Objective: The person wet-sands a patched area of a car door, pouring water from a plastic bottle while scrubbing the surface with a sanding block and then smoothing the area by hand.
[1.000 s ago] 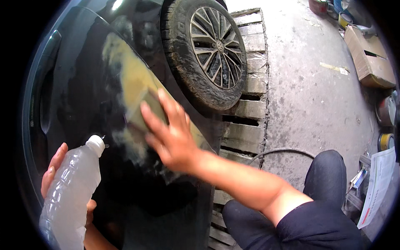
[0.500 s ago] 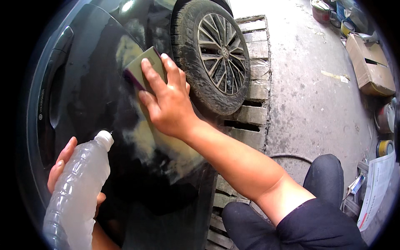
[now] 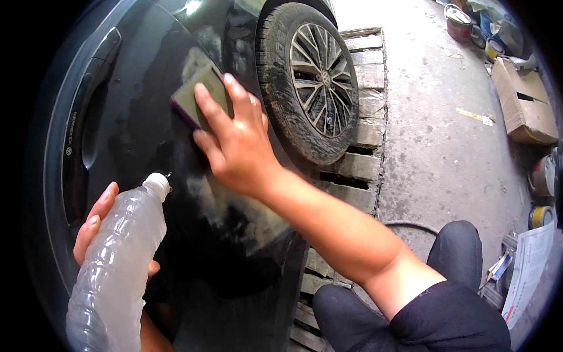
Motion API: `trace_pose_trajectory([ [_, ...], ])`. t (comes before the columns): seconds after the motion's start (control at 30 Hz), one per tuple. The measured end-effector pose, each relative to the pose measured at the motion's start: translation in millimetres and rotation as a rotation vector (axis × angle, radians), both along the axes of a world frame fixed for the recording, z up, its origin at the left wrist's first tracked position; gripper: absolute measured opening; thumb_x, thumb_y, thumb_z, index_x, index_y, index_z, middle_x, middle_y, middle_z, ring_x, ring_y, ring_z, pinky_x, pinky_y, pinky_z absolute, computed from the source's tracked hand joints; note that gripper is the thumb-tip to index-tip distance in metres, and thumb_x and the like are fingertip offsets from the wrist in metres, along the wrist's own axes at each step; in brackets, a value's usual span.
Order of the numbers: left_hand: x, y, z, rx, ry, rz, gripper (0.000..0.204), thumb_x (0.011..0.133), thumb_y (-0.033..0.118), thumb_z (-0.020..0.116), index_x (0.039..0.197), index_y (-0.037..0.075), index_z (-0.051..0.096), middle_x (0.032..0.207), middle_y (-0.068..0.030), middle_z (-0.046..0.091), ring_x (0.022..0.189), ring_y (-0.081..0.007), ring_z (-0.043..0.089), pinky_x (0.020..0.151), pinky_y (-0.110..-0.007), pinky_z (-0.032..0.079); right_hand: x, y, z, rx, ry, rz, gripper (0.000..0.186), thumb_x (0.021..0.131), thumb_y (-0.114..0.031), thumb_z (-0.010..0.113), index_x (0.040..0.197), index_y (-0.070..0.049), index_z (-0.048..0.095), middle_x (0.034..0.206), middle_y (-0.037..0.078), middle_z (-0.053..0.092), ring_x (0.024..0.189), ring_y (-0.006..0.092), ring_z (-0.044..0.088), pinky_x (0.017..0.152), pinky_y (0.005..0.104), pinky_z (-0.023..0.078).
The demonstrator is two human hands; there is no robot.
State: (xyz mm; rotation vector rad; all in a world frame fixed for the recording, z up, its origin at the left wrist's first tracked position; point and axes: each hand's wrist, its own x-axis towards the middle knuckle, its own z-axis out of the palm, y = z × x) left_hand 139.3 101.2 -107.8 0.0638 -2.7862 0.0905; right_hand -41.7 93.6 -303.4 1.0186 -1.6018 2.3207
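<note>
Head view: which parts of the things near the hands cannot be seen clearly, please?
All in the head view:
Left hand: palm hidden behind the bottle.
Bottle: base cut off by the lower edge.
Block: underside faces the car, out of sight; right hand covers part of its top.

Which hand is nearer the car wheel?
Right. The right hand, on the block, is close to the wheel, at its lower left in view; the left hand, around the bottle, is farther down-left.
</note>
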Motion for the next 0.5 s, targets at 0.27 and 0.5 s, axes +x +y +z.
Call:
trace_pose_trajectory([
  [0.27,-0.4,-6.9,-6.0,0.052,0.039,-0.046,0.084,0.080,0.038,0.087,0.145,0.012,0.040,0.144,-0.0280,0.050,0.133,-0.0376,0.054,0.107,-0.045,0.051,71.6,41.9,-59.3,-0.026,0.115,0.184,0.072,0.081,-0.014,0.075,0.149,-0.018,0.052,0.161,0.024,0.028,0.144,0.0435,0.034,0.112,0.0521,0.032],
  [0.5,1.8,-6.1,-3.6,0.072,0.009,-0.033,0.082,0.082,0.044,0.084,0.146,0.015,0.040,0.146,-0.0268,0.049,0.135,-0.0382,0.051,0.108,-0.048,0.049,11.6,9.9,-32.8,0.008,0.054,0.047,0.069,0.088,-0.020,0.072,0.152,-0.021,0.047,0.157,0.023,0.031,0.139,0.0429,0.037,0.112,0.0526,0.032],
])
